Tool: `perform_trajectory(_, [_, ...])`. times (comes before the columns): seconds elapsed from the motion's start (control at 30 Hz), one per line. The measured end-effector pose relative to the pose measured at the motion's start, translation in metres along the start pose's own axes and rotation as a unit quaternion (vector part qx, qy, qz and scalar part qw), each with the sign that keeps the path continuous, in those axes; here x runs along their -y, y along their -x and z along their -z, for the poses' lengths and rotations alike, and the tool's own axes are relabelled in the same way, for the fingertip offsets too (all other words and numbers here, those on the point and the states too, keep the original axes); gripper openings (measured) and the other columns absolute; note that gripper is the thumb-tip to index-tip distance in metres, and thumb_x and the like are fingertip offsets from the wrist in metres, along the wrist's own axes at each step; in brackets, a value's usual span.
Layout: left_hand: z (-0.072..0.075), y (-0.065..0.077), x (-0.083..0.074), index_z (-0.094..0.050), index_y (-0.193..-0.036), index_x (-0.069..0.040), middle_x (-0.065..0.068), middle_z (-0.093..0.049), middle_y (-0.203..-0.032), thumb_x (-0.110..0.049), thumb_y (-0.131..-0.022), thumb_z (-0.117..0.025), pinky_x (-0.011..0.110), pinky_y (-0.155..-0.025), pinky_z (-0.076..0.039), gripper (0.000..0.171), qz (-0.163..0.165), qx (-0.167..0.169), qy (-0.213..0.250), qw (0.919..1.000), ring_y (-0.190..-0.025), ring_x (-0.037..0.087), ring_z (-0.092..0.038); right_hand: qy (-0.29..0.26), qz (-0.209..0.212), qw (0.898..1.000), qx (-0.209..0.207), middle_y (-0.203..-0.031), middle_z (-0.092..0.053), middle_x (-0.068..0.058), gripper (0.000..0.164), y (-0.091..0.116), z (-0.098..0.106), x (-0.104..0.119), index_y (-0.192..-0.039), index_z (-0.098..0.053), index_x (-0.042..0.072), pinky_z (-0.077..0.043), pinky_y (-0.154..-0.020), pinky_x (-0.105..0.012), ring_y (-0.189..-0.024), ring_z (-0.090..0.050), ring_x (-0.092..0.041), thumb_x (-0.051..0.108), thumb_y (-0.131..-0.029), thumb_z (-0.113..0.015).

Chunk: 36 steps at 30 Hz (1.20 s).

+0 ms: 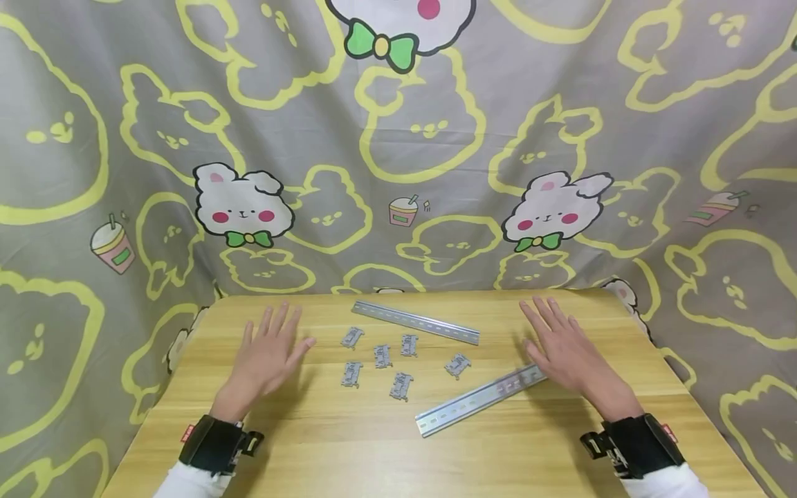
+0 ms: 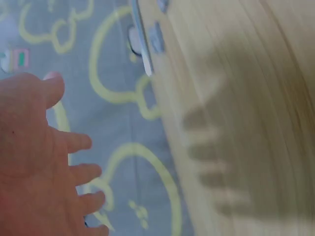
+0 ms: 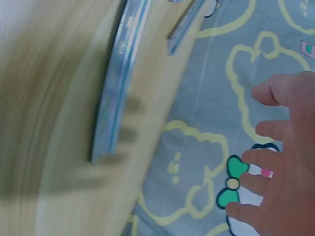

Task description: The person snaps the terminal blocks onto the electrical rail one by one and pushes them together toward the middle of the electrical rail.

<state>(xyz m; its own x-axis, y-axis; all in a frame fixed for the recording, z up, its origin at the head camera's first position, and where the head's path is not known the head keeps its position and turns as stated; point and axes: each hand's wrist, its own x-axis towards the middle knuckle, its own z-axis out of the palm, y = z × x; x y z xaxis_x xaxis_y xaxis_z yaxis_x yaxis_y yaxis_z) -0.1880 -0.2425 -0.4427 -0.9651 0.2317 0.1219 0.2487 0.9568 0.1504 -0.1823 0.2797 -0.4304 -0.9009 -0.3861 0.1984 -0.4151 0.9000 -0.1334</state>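
My left hand (image 1: pixel 264 360) hovers over the left side of the table, fingers straight and spread, holding nothing. On the other side my right hand (image 1: pixel 569 356) is held up the same way, above the far end of a slotted metal DIN rail (image 1: pixel 461 407), whose tip it hides in the head view. A second DIN rail (image 1: pixel 416 322) lies slantwise near the back edge. Between the hands lie several small grey DIN rail terminal blocks (image 1: pixel 382 356), one of them (image 1: pixel 458 364) apart to the right. The right wrist view shows the near rail (image 3: pixel 115 88) below the hand, not touched.
All of this lies on a wood-grain table (image 1: pixel 349 449). A grey curtain (image 1: pixel 429 256) with yellow outlines and rabbits hangs behind and along both sides. Each wrist carries a black strap (image 1: pixel 214 445) with a small camera.
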Motion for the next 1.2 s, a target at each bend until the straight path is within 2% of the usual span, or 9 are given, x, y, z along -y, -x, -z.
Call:
perform_trajectory(0.23, [0.002,0.014,-0.042,-0.026,-0.156,-0.007,0.022,-0.016,-0.159,-0.059,-0.101,-0.026,0.067,-0.112,-0.009,0.075,-0.016,-0.016,-0.026,0.9994,-0.142,0.047,-0.012,-0.023,0.022,0.999,-0.006,-0.156,-0.021,-0.03,0.066,0.01,0.015,0.004,-0.155,-0.025,0.004,-0.023,-0.104,-0.073,-0.14,-0.017,-0.049,0.015,-0.096,-0.053])
perform_trajectory(0.37, [-0.001,0.025,-0.078,-0.024,-0.155,-0.008,0.017,-0.016,-0.159,-0.063,-0.1,-0.019,0.061,-0.114,-0.013,0.078,-0.034,-0.035,-0.02,0.9986,-0.142,0.043,-0.018,-0.042,0.038,0.998,-0.011,-0.154,-0.025,-0.03,0.07,0.018,0.015,-0.003,-0.153,-0.031,0.006,-0.029,-0.102,-0.071,-0.139,-0.02,-0.05,0.009,-0.089,-0.059])
perform_trajectory(0.47, [-0.005,0.032,-0.11,-0.022,-0.155,-0.007,0.012,-0.018,-0.159,-0.062,-0.1,-0.018,0.055,-0.116,-0.014,0.078,-0.046,-0.041,-0.003,0.9981,-0.143,0.038,-0.021,-0.051,0.056,0.997,-0.017,-0.149,-0.033,-0.03,0.066,0.023,0.008,-0.011,-0.145,-0.044,0.006,-0.043,-0.092,-0.067,-0.132,-0.033,-0.05,0.005,-0.083,-0.065])
perform_trajectory(0.57, [-0.013,0.036,-0.142,-0.025,-0.155,-0.006,0.011,-0.023,-0.158,-0.06,-0.1,-0.02,0.051,-0.116,-0.017,0.077,-0.063,-0.04,0.016,0.9971,-0.142,0.034,-0.025,-0.081,0.077,0.994,-0.02,-0.137,-0.047,-0.026,0.055,0.026,-0.003,-0.02,-0.129,-0.059,0.004,-0.052,-0.081,-0.059,-0.117,-0.049,-0.046,-0.003,-0.076,-0.069])
perform_trajectory(0.63, [-0.019,0.038,-0.161,-0.029,-0.153,-0.005,0.012,-0.026,-0.158,-0.059,-0.1,-0.022,0.049,-0.117,-0.017,0.076,-0.084,-0.029,0.027,0.9956,-0.142,0.032,-0.027,-0.11,0.085,0.99,-0.02,-0.127,-0.053,-0.02,0.05,0.027,-0.012,-0.024,-0.119,-0.064,0.006,-0.055,-0.078,-0.055,-0.111,-0.054,-0.041,-0.009,-0.072,-0.07])
perform_trajectory(0.7, [-0.025,0.041,-0.177,-0.033,-0.152,-0.005,0.012,-0.03,-0.157,-0.056,-0.1,-0.026,0.048,-0.117,-0.019,0.073,-0.107,-0.015,0.033,0.9936,-0.141,0.03,-0.029,-0.138,0.09,0.986,-0.017,-0.119,-0.057,-0.014,0.049,0.027,-0.02,-0.028,-0.114,-0.066,0.007,-0.055,-0.08,-0.055,-0.107,-0.058,-0.037,-0.012,-0.07,-0.071])
perform_trajectory(0.8, [-0.035,0.045,-0.2,-0.042,-0.147,-0.004,0.013,-0.038,-0.153,-0.05,-0.1,-0.04,0.047,-0.115,-0.027,0.066,-0.141,0.005,0.034,0.9894,-0.138,0.03,-0.036,-0.157,0.098,0.982,-0.021,-0.114,-0.061,-0.011,0.05,0.025,-0.03,-0.033,-0.111,-0.067,0.007,-0.055,-0.082,-0.054,-0.104,-0.059,-0.034,-0.015,-0.066,-0.072])
perform_trajectory(0.97, [-0.05,0.045,-0.229,-0.054,-0.139,-0.005,0.011,-0.053,-0.139,-0.038,-0.095,-0.06,0.042,-0.105,-0.044,0.056,-0.161,0.024,0.033,0.9861,-0.125,0.027,-0.049,-0.158,0.1,0.982,-0.011,-0.112,-0.062,-0.013,0.051,0.026,-0.04,-0.037,-0.107,-0.068,0.004,-0.055,-0.08,-0.055,-0.102,-0.06,-0.035,-0.017,-0.062,-0.073])
perform_trajectory(1.2, [-0.07,0.034,-0.251,-0.057,-0.137,-0.01,0.007,-0.058,-0.127,-0.038,-0.088,-0.068,0.039,-0.089,-0.053,0.057,-0.136,0.047,0.029,0.9891,-0.112,0.025,-0.054,-0.164,0.096,0.982,0.013,-0.11,-0.059,-0.009,0.052,0.027,-0.046,-0.038,-0.106,-0.068,0.008,-0.056,-0.073,-0.047,-0.096,-0.06,-0.03,-0.019,-0.062,-0.073])
